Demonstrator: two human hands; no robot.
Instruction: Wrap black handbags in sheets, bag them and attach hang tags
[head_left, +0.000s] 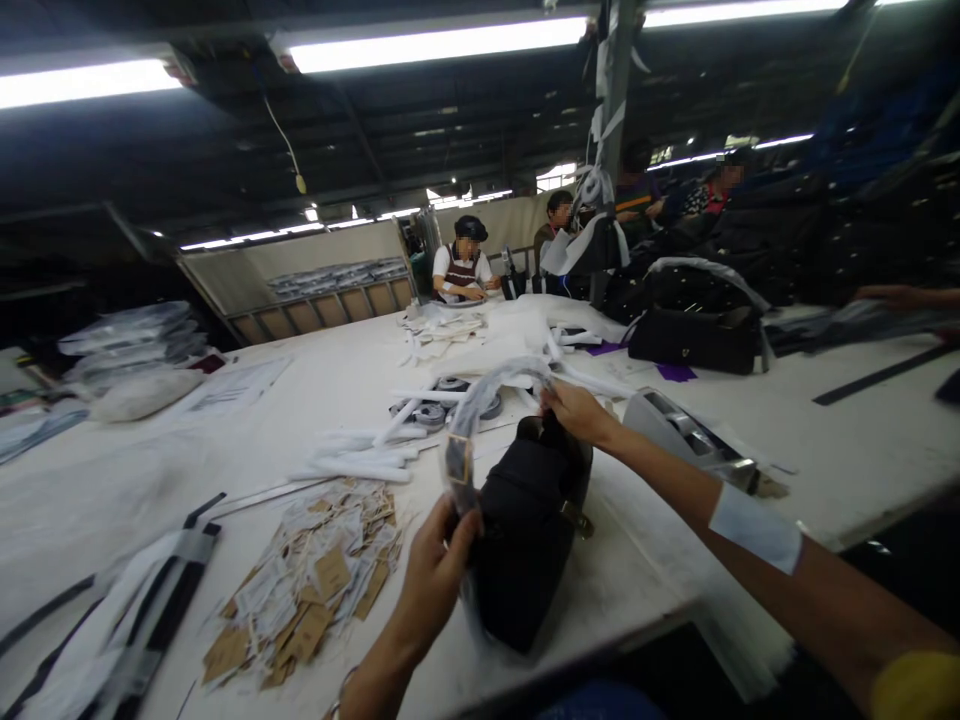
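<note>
Black handbag (525,530), boxy, left hand (442,560) pinching plastic-wrapped strap (480,392), right hand (576,412) gripping top

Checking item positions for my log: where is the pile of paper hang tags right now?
In the head view, the pile of paper hang tags lies on the white table, just left of the left hand and the black handbag.

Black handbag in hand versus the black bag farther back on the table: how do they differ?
The held handbag stands at the near edge of the table, gripped by the left hand and right hand; the far bag lies untouched mid-table. The held handbag's handle is wrapped in pale film; the far bag's handle is unclear. Both are black.
</note>
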